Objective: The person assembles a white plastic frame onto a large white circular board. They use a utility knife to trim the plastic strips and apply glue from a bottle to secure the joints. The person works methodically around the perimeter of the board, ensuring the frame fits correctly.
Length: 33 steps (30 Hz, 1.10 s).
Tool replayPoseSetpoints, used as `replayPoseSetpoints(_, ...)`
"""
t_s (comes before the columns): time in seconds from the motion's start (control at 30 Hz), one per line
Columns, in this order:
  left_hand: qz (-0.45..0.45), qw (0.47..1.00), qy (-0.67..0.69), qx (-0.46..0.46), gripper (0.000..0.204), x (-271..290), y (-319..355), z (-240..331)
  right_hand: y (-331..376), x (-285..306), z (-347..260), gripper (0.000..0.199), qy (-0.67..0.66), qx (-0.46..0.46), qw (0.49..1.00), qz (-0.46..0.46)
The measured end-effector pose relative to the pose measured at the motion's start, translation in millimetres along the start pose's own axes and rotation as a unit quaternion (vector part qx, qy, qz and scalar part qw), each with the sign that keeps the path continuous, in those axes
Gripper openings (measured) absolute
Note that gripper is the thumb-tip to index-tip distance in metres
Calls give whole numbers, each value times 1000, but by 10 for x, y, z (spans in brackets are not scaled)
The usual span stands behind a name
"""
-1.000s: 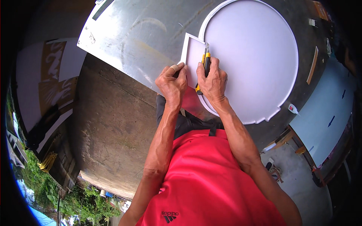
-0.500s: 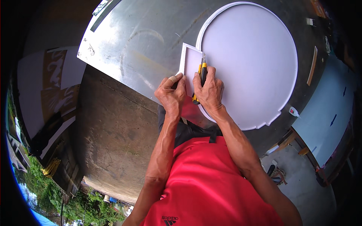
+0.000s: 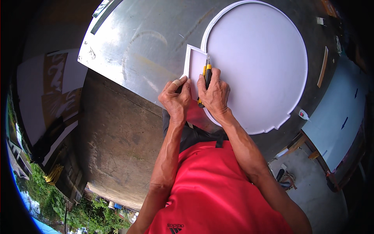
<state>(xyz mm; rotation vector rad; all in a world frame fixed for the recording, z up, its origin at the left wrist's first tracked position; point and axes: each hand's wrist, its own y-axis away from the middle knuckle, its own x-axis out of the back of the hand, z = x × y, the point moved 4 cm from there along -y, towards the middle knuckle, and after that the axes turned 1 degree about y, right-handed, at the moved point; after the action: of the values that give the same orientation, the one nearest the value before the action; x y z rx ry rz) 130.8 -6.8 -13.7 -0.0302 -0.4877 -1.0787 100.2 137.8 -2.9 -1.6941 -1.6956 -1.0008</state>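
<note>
A large white round panel (image 3: 257,70) with a thin raised white rim lies on the metal-topped table. From its left side juts a small angular section (image 3: 197,60), edged by a white strip (image 3: 187,62). My left hand (image 3: 174,99), with a beige wrap around one finger, pinches this strip near its lower end. My right hand (image 3: 216,93) grips a yellow-and-black utility knife (image 3: 209,73) over the panel. Its blade points away from me, close to where the angular section meets the round rim. The lower part of the knife is partly hidden by my fingers.
A small white bottle (image 3: 304,115) with a red label stands right of the panel. Farther right are a narrow brown strip (image 3: 322,67) and a pale blue sheet (image 3: 337,117). A dark flat bar (image 3: 105,17) lies at the table's far left corner.
Both hands have shifted very slightly left in the picture, along with the panel's angular section. My right hand still grips the knife and my left still pinches the strip.
</note>
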Motion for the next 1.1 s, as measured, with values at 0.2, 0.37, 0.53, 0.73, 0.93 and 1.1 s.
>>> replayPoseSetpoints(0.2,1,1000,1,-6,18,0,1,2,-2,-3,-30,31,6,-29,999,-25)
replayPoseSetpoints(0.37,-6,1000,0,5,18,-1,1,-4,-6,16,-36,31,8,-38,999,-29)
replayPoseSetpoints(0.53,-18,1000,-6,16,18,15,5,28,-52,73,-56,28,10,-42,998,-37)
replayPoseSetpoints(0.73,-19,1000,-4,13,19,11,8,32,-47,75,-41,25,37,24,999,7)
replayPoseSetpoints(0.93,-19,1000,-6,20,19,13,5,46,-53,81,-12,26,44,28,999,-6)
replayPoseSetpoints(1.1,-21,1000,-2,19,19,18,0,56,-50,98,-14,27,37,26,999,-9)
